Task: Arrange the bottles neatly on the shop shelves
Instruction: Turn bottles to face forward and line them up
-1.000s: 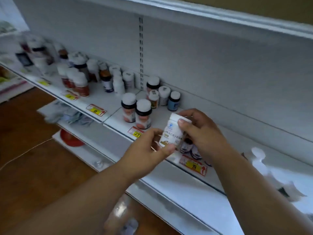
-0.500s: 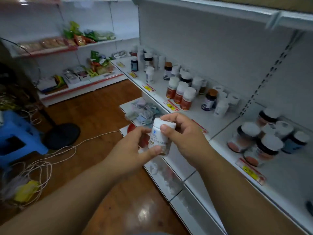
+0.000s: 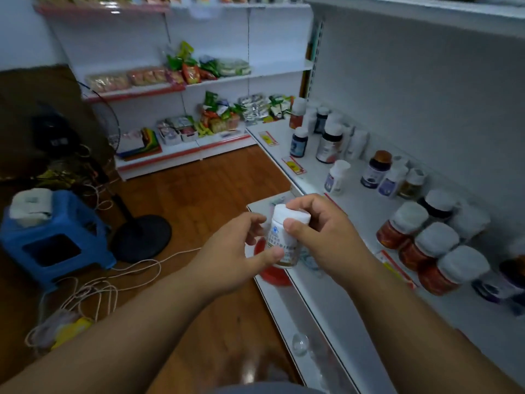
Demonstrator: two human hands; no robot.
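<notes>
Small shop: white retail shelving (image 3: 335, 177), price tags (image 3: 293, 165), bottles (image 3: 329, 143), snack packets (image 3: 190, 72).

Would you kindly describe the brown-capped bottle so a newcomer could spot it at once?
Start at the white shelf of bottles on the right, beside the wooden floor. Partway along it, close to the back wall, stands a dark bottle with a pale label. It alone has a brown cap; those around it have white or dark caps.
</notes>
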